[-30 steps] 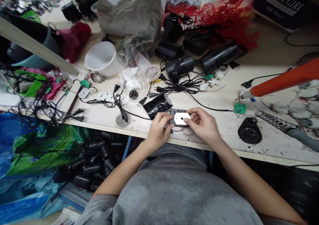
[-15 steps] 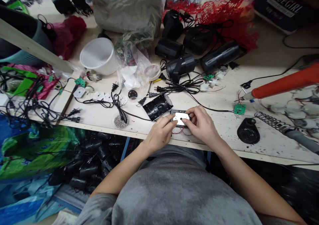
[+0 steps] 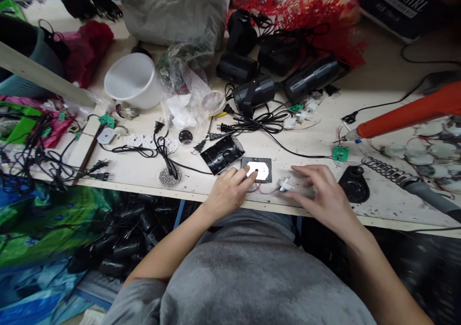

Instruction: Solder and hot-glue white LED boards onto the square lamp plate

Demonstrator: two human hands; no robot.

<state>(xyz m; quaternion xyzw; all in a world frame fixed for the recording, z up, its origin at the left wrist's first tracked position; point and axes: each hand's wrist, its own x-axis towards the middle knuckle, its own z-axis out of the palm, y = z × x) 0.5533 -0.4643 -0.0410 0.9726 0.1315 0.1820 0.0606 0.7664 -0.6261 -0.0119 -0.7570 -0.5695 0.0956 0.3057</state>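
A small black square frame (image 3: 265, 162) with a white plate (image 3: 260, 171) in it lies flat near the table's front edge, and red wires trail out below it. My left hand (image 3: 228, 193) is curled at its left side, with fingertips pressing on the frame and plate. My right hand (image 3: 322, 195) hovers to the right of the frame. It is blurred by motion and its fingers are stretched out. Its thumb is next to a small white part (image 3: 285, 185) lying on the table.
A black housing half (image 3: 222, 154) lies just left of the frame. A black round stand (image 3: 355, 185), a green circuit board (image 3: 340, 152) and an orange tool (image 3: 406, 116) are to the right. Black lamp bodies (image 3: 254, 92), cables, a white bowl (image 3: 131, 80) and bags crowd the back.
Both hands held the frame with the plate off the table; it now lies on the table. My right hand let go and moved right. The camera view shifted slightly.
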